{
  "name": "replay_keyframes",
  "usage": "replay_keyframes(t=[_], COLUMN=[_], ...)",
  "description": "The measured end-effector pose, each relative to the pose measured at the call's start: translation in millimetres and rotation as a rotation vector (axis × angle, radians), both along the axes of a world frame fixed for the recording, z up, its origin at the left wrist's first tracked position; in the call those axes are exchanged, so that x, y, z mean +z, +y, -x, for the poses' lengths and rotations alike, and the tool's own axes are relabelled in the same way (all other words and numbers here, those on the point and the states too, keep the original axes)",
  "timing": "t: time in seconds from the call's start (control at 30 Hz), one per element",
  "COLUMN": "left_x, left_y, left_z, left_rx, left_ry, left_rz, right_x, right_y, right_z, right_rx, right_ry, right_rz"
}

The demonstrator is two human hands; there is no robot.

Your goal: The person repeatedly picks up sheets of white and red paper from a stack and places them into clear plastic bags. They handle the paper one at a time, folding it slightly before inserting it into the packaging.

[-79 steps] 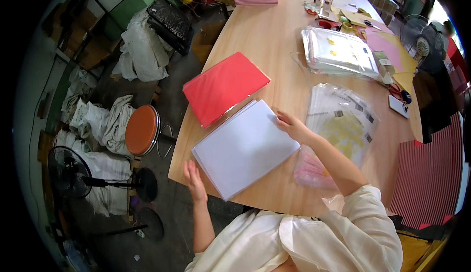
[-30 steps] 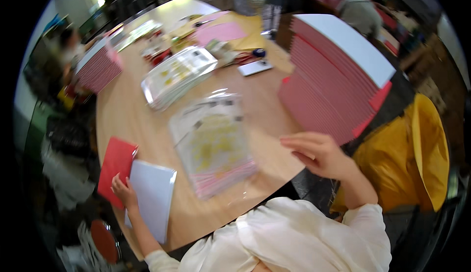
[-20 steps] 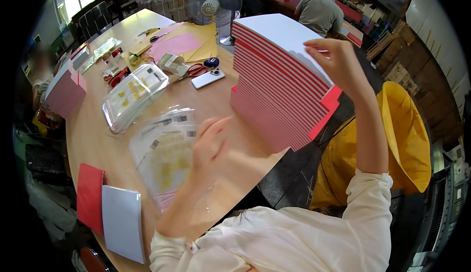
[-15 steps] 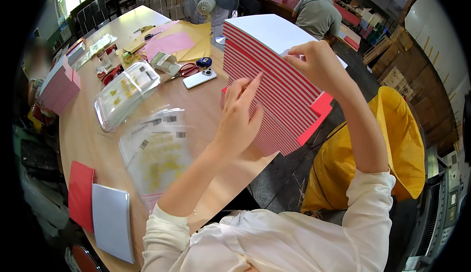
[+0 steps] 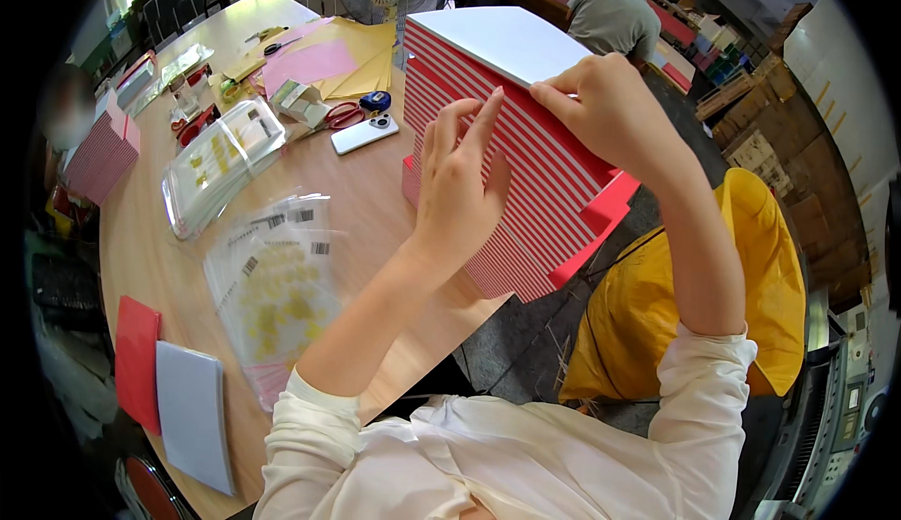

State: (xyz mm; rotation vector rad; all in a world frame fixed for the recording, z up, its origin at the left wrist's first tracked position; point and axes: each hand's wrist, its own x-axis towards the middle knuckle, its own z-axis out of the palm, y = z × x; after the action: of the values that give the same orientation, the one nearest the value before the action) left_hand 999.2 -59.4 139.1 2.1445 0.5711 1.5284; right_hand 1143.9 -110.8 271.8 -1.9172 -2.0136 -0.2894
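A tall stack of booklets (image 5: 526, 177), striped red and white along its side, stands at the table's right edge with a white sheet face on top. At the stack's near top edge, my right hand (image 5: 605, 102) pinches the rim of the top booklet (image 5: 502, 37), thumb and forefinger closed on it. My left hand (image 5: 460, 173) is held up in front of the striped side, fingers apart and raised toward the top edge. Nothing shows in its grasp; whether its fingertips touch the stack I cannot tell.
Clear plastic bags (image 5: 277, 285) lie left of my arm, with a bundled pack (image 5: 221, 159) behind them. A phone (image 5: 366, 133), scissors (image 5: 345, 114) and a tape measure (image 5: 375, 100) are near the stack. Red (image 5: 139, 360) and white booklets (image 5: 194, 417) sit front left; a yellow sack (image 5: 657, 304) stands right.
My right hand has shifted slightly left and down along the top edge, and a plain red strip now shows below it. The left hand stays by the stack's side. The view has shifted slightly.
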Motion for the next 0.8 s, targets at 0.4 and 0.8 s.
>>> replay_keyframes(t=[0.4,0.8], left_x=[11,12], left_y=[8,9], left_z=[-2,-4], left_rx=[0.003,-0.008], left_ry=[-0.037,-0.022], left_rz=[-0.044,-0.016], right_x=[11,8], right_y=[4,7], right_z=[-6,-10], right_rx=[0.022,0.015], right_ry=[0.074,0.104], right_rz=[0.052,0.013])
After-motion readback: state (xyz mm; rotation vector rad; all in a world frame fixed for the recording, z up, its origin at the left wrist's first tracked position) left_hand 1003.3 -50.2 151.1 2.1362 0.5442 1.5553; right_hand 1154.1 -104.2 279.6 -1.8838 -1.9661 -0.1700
